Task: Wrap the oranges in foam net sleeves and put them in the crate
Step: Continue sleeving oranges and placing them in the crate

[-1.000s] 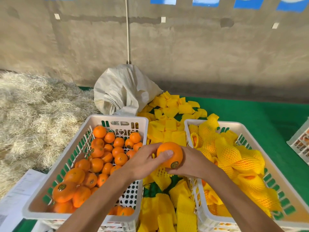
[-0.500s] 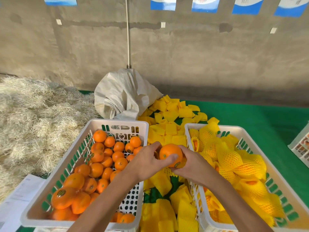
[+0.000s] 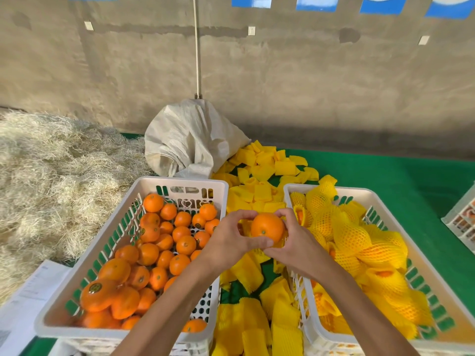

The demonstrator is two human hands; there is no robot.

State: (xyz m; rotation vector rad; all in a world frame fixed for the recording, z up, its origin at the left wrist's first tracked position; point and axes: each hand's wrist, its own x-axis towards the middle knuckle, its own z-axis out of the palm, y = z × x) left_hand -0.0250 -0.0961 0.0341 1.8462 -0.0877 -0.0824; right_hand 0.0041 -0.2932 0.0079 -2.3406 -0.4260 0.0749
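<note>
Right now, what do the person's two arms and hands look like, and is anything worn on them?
Both forearms are bare as far as the frame shows: no sleeves, gloves, watch, rings or bracelets on the left hand or the right hand. The arms are slim, and the nails that show are short and unpainted.

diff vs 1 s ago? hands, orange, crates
The orange turned in the grip of both hands: its stem end faced down, now faces the camera. Left hand and right hand kept hold. A yellow sleeve shows behind it. Both crates unchanged.
</note>
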